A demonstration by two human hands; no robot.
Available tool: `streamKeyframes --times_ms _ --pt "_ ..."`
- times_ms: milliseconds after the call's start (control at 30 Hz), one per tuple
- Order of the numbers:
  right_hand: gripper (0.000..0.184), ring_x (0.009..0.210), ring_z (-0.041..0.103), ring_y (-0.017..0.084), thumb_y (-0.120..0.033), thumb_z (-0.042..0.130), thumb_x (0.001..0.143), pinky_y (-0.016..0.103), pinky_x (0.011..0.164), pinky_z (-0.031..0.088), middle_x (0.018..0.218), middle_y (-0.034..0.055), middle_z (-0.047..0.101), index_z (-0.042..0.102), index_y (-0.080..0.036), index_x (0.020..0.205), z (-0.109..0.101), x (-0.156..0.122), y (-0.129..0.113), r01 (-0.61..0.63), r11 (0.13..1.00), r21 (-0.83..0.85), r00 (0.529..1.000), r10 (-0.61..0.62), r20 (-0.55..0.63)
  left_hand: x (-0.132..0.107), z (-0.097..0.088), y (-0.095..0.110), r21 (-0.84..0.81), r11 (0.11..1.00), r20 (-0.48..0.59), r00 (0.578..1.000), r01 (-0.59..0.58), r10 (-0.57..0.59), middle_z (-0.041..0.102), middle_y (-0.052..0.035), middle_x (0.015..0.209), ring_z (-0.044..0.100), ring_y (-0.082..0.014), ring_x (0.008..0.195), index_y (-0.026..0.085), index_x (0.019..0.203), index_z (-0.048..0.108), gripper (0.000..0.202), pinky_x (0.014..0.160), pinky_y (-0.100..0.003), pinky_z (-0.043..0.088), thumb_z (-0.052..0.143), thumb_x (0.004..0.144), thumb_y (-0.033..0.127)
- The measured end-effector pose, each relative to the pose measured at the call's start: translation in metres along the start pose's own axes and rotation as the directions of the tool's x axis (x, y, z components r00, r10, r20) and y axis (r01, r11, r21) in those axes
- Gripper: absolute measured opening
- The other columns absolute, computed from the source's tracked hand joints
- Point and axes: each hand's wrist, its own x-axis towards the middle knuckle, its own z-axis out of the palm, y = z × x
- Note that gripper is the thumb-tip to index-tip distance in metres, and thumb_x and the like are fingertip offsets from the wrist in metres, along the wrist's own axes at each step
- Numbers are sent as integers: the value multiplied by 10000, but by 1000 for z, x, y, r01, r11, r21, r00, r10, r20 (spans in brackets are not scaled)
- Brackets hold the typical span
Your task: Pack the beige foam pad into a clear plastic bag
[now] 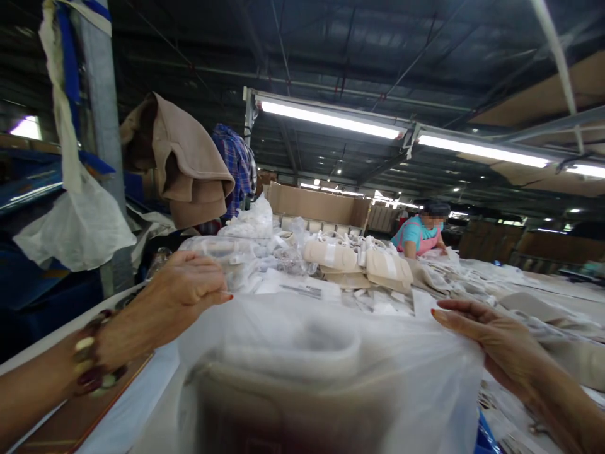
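A translucent white plastic bag spreads across the front of the view, held up between my two hands. My left hand, with a beaded bracelet at the wrist, is closed on the bag's upper left edge. On the other side, my right hand pinches the upper right edge between thumb and fingers. Through the film shows a blurred beige-brown item with a pale curved loop at its top, which looks like a handbag. Its lower part is cut off by the frame.
Behind the bag lie stacked beige padded pieces and clear plastic packs. A cardboard box stands farther back. Left is a metal post with a hanging plastic bag. A co-worker leans over the table at right.
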Motion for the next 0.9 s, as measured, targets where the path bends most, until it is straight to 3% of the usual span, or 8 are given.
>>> streamKeyframes --times_ms 133,267,367,467,533,700,800,900 --pt "405 487 582 156 -242 823 389 250 407 475 621 15 642 612 -187 730 -10 6 5 -20 999 36 998 21 -52 -2 -2 2 15 999 -47 998 -45 45 483 74 534 486 -99 580 188 556 462 400 752 -275 268 346 916 316" --pt "404 532 509 126 -401 771 485 235 463 419 589 -25 556 621 -210 808 -11 1 3 282 898 -339 917 -356 -180 -3 2 3 -9 1000 -62 998 -24 23 473 68 544 487 -106 606 183 564 428 391 753 -282 283 357 922 323" --pt "285 651 536 152 -466 597 711 250 545 430 753 27 611 642 -235 872 11 -20 -9 538 581 -611 773 -630 81 -2 3 4 -17 999 -69 997 -43 42 478 63 553 482 -114 616 186 581 437 362 763 -291 289 379 915 315" --pt "258 891 565 193 -425 499 832 307 756 453 987 63 625 633 -240 951 46 -43 -22 766 408 -497 638 -581 505 -2 2 6 -15 999 -74 996 -47 46 499 59 570 489 -121 640 192 596 453 358 777 -299 289 374 920 320" --pt "211 897 561 191 -381 489 864 321 784 433 922 54 632 632 -228 887 67 -52 -25 830 355 -431 557 -474 682 -2 1 7 -19 999 -78 996 -41 39 504 58 573 495 -122 657 193 595 451 364 784 -298 288 367 925 322" --pt "247 718 512 159 -234 414 902 283 639 404 700 23 547 490 -193 670 85 -50 -17 894 250 -371 447 -504 739 -6 3 5 -24 999 -70 997 -25 23 500 59 571 486 -120 644 189 587 446 371 769 -297 283 367 924 321" --pt "218 699 502 160 -239 368 915 286 623 406 726 32 545 477 -198 731 84 -47 -16 888 200 -414 450 -559 697 -11 4 2 -31 999 -63 998 -19 17 499 58 572 485 -121 636 189 580 445 407 770 -298 277 338 936 354" --pt "259 722 541 160 -309 343 931 287 648 429 747 26 576 520 -206 773 81 -48 -24 855 227 -466 517 -445 731 -14 5 1 -53 999 -53 999 -7 4 504 58 573 490 -124 646 195 584 459 419 783 -294 279 323 942 369"
